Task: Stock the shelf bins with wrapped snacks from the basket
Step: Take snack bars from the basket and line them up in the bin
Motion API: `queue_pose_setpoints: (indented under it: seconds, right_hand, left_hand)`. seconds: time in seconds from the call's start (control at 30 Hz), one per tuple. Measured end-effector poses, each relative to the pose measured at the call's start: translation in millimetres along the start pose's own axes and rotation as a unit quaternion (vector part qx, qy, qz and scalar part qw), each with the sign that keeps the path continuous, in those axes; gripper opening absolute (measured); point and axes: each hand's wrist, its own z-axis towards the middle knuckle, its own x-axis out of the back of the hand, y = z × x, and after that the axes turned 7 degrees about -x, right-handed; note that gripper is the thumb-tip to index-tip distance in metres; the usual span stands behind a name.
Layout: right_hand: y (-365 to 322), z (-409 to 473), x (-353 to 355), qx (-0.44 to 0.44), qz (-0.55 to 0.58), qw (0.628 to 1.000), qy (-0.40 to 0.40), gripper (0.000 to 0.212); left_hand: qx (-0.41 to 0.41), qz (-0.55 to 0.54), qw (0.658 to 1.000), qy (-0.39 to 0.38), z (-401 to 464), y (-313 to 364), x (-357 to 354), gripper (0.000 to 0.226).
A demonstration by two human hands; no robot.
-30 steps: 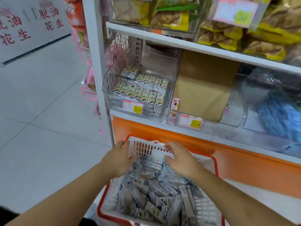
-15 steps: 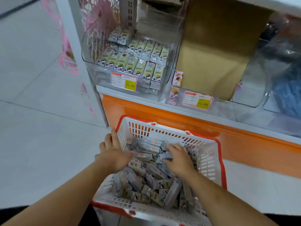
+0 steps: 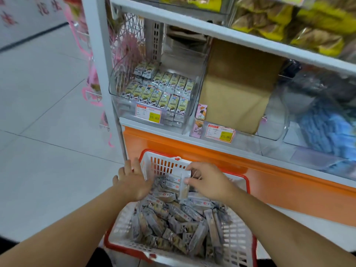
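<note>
Red-rimmed white plastic basket (image 3: 238,245) on floor below shelf, heaped with grey foil-wrapped snack bars (image 3: 173,218). Right hand (image 3: 209,181) above far end of heap, fingers curled, pinching one grey wrapped bar (image 3: 184,183) upright. Left hand (image 3: 133,182) at basket's left rim, fingers loosely spread, palm down on heap. Clear plastic shelf bin (image 3: 194,110) above, holding rows of green-white packets (image 3: 163,89).

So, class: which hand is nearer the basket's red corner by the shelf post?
Left. The left hand lies beside that corner of the basket; the right hand is further along, pinching a wrapped snack.

White shelf (image 3: 192,140) with clear bins (image 3: 190,112) (snack-filled), price-tagged.
</note>
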Motion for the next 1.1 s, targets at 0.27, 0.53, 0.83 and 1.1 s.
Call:
queue_pose_setpoints:
  seconds: [0.27, 0.53, 0.83, 1.1]
  right_hand:
    - [-55.9, -70.4, 95.7, 0.095, 0.23, 0.969, 0.007, 0.027]
    - [-48.2, -75.4, 105.4, 0.126, 0.296, 0.947, 0.027, 0.032]
    - [-59.1, -69.8, 104.5, 0.143, 0.094, 0.97, 0.172, 0.061]
    - [-69.6, -66.7, 82.0, 0.154, -0.016, 0.972, 0.179, 0.061]
  left_hand:
    - [-0.228, -0.354, 0.9, -0.113, -60.8, 60.3, 114.3, 0.036]
    - [-0.353, -0.265, 0.881, -0.17, -104.3, 59.0, 145.2, 0.017]
    - [-0.28, -0.281, 0.917, -0.04, -91.0, 69.7, 137.1, 0.025]
    - [-0.243, -0.371, 0.895, 0.049, -88.5, 69.9, 138.2, 0.025]
